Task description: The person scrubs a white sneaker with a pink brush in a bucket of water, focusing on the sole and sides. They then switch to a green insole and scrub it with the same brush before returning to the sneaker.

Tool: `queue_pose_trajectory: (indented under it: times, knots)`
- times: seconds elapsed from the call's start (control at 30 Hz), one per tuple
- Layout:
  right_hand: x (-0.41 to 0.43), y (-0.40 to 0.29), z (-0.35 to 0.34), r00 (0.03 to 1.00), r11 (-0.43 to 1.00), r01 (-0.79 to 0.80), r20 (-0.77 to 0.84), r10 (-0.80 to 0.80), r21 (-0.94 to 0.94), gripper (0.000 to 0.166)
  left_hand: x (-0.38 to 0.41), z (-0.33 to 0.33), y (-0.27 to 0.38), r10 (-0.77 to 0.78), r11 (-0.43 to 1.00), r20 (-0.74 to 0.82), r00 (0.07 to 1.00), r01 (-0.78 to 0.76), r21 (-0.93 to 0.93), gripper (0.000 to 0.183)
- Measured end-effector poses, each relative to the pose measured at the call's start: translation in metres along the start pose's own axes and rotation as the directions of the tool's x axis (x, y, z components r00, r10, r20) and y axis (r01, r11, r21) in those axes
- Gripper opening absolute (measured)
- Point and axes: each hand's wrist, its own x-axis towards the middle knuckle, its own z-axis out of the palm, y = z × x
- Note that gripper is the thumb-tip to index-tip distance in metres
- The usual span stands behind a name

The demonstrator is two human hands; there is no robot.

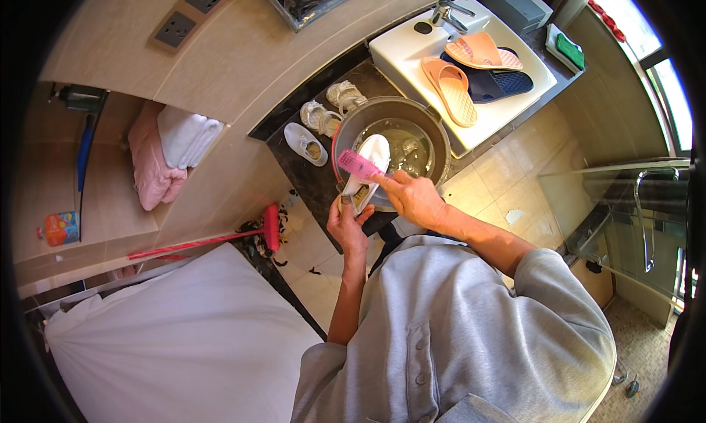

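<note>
My left hand [348, 224] grips a white shoe [374, 152] by its heel end, with the toe tilted out over a bucket [438, 139]. In my right hand [415, 198] is a pink scrubbing brush [356, 164], its head lying over the side of the shoe. Murky water [411, 142] stands in the bucket, with something pale and blurred in it. On the dark counter left of the bucket sit another white shoe [306, 144] and a pair of pale strappy sandals [320, 117].
Peach slippers [452, 92] and navy slippers [504, 87] lie on the white washbasin [394, 45], below its chrome faucet [453, 15]. A red broom [270, 227] leans near debris on the tiled floor. A white sheet-like cover [182, 335] spreads at lower left. Folded towels [187, 136] fill a wall niche.
</note>
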Motion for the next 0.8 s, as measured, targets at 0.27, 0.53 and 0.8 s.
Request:
queue_pose_trajectory:
  times: [0.27, 0.53, 0.8]
  knots:
    - [0.015, 0.043, 0.001, 0.986, 0.993, -0.109, -0.132, 0.101, -0.054, 0.042, 0.001, -0.001, 0.002, -0.029, 1.000, 0.007, 1.000, 0.029, -0.003, 0.031]
    - [-0.006, 0.000, 0.002, 0.997, 0.997, 0.024, -0.079, -0.018, 0.076, 0.047, 0.004, -0.001, 0.004, -0.065, 0.997, -0.003, 0.998, 0.065, -0.049, 0.029]
    - [0.016, 0.039, 0.001, 0.979, 0.983, -0.151, -0.155, 0.134, -0.103, 0.038, 0.005, -0.002, 0.005, -0.078, 0.996, 0.007, 0.997, 0.078, -0.051, 0.029]
